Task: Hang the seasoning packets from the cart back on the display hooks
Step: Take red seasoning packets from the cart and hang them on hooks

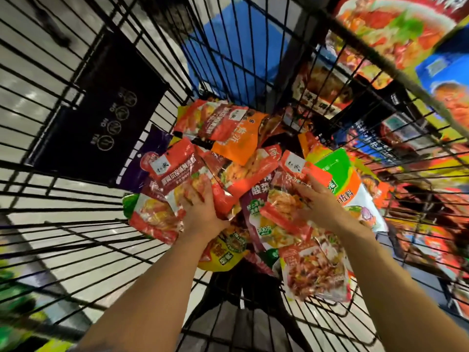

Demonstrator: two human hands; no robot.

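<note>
Little is judged done — a heap of packets [243,189] lies in the cart [76,199]. One packet is gripped by left fingers [193,196]; right fingers [308,189] are pressed flat on another.

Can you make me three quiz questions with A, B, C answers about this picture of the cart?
1. Where are the seasoning packets?
A. in a wire cart
B. on the floor
C. in a drawer

2. What colour is the packet beside the right hand?
A. black
B. green and white
C. pink

3. What is the left hand doing?
A. waving
B. pointing up
C. gripping a red packet

Answers: 1 A, black wire cart walls surround the pile. 2 B, its top is green. 3 C, its fingers wrap the packet's edge.
</note>
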